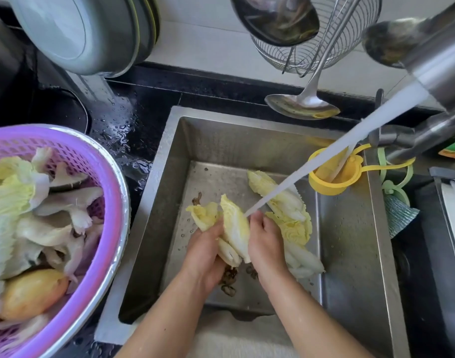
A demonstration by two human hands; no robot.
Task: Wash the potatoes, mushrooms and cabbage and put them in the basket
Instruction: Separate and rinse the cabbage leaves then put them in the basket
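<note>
Head view: both hands hold cabbage leaves under running water.

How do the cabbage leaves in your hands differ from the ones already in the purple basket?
The cabbage leaves in the hands are over the sink under the running water; the cabbage in the basket sits off to the left, out of the stream.

The left hand and right hand grip the sink leaves; the basket leaves lie loose among mushrooms and a potato.

Both are pale yellow-green with white stems.
</note>
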